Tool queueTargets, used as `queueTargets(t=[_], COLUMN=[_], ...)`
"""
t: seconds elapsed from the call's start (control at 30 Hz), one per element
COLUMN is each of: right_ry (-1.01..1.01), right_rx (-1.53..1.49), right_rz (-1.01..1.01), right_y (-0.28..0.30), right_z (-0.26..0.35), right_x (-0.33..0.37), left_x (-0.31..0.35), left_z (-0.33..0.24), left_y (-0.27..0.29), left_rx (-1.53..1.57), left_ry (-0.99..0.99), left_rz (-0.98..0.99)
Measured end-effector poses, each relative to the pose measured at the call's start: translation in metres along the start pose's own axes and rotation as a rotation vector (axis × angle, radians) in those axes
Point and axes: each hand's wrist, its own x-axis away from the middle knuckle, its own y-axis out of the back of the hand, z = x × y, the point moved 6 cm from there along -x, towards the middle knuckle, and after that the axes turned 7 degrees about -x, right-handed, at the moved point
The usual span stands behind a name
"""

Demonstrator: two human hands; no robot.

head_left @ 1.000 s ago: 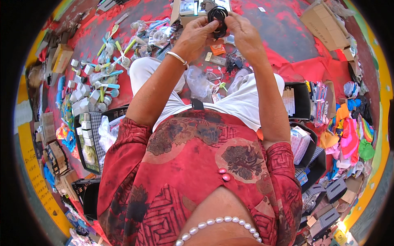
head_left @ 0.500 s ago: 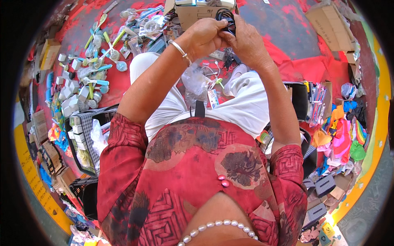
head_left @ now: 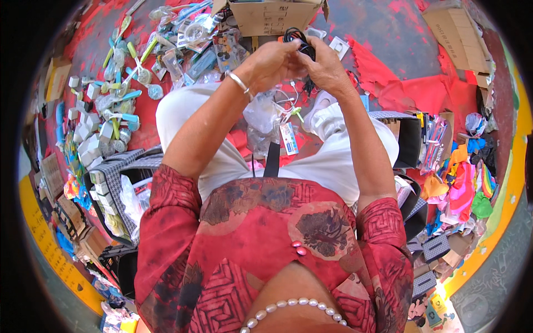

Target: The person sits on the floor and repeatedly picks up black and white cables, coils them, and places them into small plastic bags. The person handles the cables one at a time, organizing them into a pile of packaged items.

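Note:
A coiled black cable (head_left: 300, 40) is held between my two hands above my lap, near the front of the cardboard box. My left hand (head_left: 275, 65), with a bangle at the wrist, is closed, its thumb and fingertips pinching the coil from the left. My right hand (head_left: 327, 65) grips the coil's right side, fingers partly hidden behind it. Below the hands, between my legs, lie white cables (head_left: 287, 101) with a green piece (head_left: 298, 114), crumpled clear plastic bags (head_left: 261, 115) and a small printed packet (head_left: 288, 139). More black cord hangs just under my right hand.
An open cardboard box (head_left: 266, 19) stands ahead. Left are packaged brushes (head_left: 141, 75), small white boxes (head_left: 89, 133) and a checked fabric bin (head_left: 114, 166). Right are another bin (head_left: 408, 139), colourful bags (head_left: 461, 183) and a large carton (head_left: 452, 36). A white plate-like item (head_left: 338, 47) lies beyond my right hand.
Both hands have come slightly lower and nearer, still holding the black coil. My knees have spread wider, and the view has shifted, so the box front shows more.

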Motion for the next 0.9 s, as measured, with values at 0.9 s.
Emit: queueTargets(t=[0.9], right_ry=[-1.17], right_rx=[0.32], right_rz=[-0.477], right_y=[-0.045], right_z=[-0.377], right_x=[0.061], left_x=[-0.007], left_z=[0.01], left_y=[0.073], left_rx=[0.104], left_ry=[0.15], left_rz=[-0.261])
